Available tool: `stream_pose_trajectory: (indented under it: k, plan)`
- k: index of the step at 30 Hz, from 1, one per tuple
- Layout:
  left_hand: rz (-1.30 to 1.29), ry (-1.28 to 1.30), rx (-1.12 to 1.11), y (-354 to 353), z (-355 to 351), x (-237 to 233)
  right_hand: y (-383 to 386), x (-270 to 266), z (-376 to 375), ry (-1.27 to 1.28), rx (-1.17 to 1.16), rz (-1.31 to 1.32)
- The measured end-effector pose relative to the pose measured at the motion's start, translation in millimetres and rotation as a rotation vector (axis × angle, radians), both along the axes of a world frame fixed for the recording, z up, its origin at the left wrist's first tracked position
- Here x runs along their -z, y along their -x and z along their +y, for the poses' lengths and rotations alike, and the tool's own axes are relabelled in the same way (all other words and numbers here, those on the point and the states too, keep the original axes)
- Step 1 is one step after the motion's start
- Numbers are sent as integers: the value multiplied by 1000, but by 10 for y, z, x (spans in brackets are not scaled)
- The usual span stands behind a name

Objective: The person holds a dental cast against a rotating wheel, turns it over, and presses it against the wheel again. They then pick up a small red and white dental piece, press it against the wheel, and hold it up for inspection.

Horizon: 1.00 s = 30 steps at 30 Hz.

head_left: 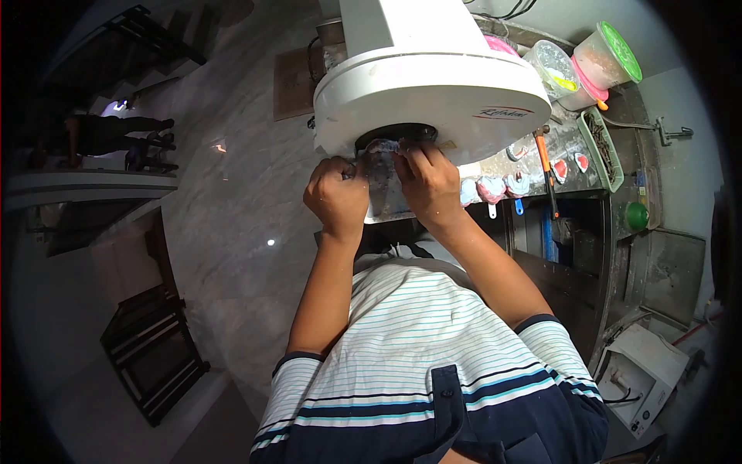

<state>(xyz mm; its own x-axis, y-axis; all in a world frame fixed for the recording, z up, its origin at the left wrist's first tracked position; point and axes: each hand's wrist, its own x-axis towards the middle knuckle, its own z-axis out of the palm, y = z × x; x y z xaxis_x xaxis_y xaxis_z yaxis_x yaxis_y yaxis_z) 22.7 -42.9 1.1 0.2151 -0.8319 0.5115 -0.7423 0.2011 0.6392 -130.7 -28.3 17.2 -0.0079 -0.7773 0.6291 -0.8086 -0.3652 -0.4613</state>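
At the dark round opening (396, 131) in the underside of a large white machine (433, 89), both of my hands are raised close together. A small pale, curved piece (382, 145) shows between them; its kind cannot be made out. My right hand (427, 182) pinches the piece's right end with thumb and fingers. My left hand (338, 195) is closed, knuckles up, at its left side, and its fingertips are mostly hidden. Below and behind the hands lies a grey wet-looking metal surface (384, 185).
On the worktop to the right are dental impression trays (491, 189) with pink and white material, an orange-handled hammer (546, 166), and a green tray of thin dark pieces (603, 147). Several plastic tubs (607, 58) stand behind. Below right sits a white box-like appliance (641, 379).
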Motion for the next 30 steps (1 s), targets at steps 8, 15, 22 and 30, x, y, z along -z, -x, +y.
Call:
stream_pose_trajectory:
  k: [8,15,22,30]
  plan:
    - [-9,7,35,-5,22,-39,108,-1,-55,42,-94,73]
    - [0,-46,81,-25,45,-121,117,31,-45,6,-107,47]
    - [-29,-53,85,-50,27,-164,97,-2,-16,-18,-14,2]
    - [-8,-89,171,-50,86,-285,73,-17,-56,62,-94,8]
